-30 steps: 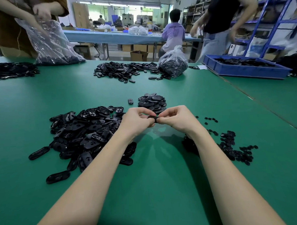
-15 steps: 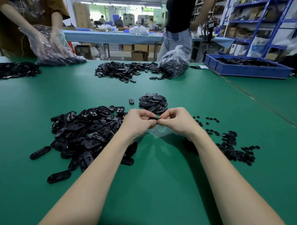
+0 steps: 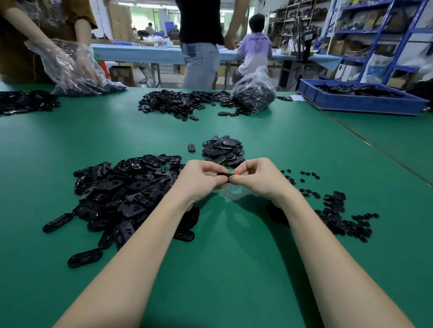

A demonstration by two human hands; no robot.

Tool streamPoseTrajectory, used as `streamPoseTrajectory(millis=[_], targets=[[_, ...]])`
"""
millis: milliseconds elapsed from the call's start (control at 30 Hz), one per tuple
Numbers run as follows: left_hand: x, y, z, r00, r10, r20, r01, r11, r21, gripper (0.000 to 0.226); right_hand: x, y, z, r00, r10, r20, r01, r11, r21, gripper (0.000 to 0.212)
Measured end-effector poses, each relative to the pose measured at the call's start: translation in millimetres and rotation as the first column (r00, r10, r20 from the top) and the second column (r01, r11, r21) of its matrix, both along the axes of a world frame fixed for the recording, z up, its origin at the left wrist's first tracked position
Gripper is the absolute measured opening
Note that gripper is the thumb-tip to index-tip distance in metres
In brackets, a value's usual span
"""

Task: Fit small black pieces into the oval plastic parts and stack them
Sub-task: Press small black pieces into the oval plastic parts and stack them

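Nothing much has shifted: both hands stay raised over the green worktop, left hand and right hand pinching one oval plastic part between curled fingertips; loose ovals lie left, small black pieces right, stack beyond.

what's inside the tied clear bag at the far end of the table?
The clear bag is packed with black plastic parts; their exact shape is blurred through the plastic.
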State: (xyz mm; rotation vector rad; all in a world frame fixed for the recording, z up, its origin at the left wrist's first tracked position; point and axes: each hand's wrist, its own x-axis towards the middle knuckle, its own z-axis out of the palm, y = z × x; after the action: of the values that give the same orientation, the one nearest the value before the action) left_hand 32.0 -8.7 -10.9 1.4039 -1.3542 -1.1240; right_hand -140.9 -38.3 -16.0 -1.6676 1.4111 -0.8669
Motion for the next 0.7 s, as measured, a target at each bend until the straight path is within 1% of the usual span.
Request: streamPoseTrajectory(millis=[167, 233, 300, 400, 500, 600, 700], targets=[[-5, -3, -7, 0.987, 0.073, 0.146, -0.067, 0.997, -0.046, 0.016, 5, 1, -3, 0.998, -0.046, -0.035, 0.045, 0.999, -0.030, 0.016], [-7, -3, -8, 0.978, 0.109, 0.180, -0.093, 0.991, -0.097, 0.017, 7, 2, -2, 0.997, -0.062, -0.052, 0.059, 0.997, -0.055, 0.016], [-6, -4, -6, 0.961, 0.126, 0.246, -0.085, 0.982, -0.170, 0.016, 8, 2, -1, 0.998, -0.063, -0.019, 0.062, 0.996, -0.057, 0.014], [-3, -5, -2, 0.900, 0.128, 0.417, -0.004, 0.958, -0.286, 0.018, 5, 3, 2, 0.994, -0.072, 0.079, 0.075, 0.997, -0.030, 0.008], [-3, -9, -2, 0.841, 0.152, 0.519, 0.051, 0.933, -0.356, 0.019, 1, 1, 5, 0.987, -0.096, 0.127, 0.096, 0.995, 0.009, 0.009], [-4, -22, -4, 0.794, 0.212, 0.570, 0.058, 0.907, -0.418, 0.016, 0, -2, 3, 0.986, -0.140, 0.088, 0.141, 0.990, 0.002, 0.009], [-9, -47, 2, 0.747, 0.291, 0.597, 0.006, 0.896, -0.444, 0.020, 2, -4, -2, 0.992, -0.123, 0.018, 0.122, 0.992, 0.006, 0.008]])
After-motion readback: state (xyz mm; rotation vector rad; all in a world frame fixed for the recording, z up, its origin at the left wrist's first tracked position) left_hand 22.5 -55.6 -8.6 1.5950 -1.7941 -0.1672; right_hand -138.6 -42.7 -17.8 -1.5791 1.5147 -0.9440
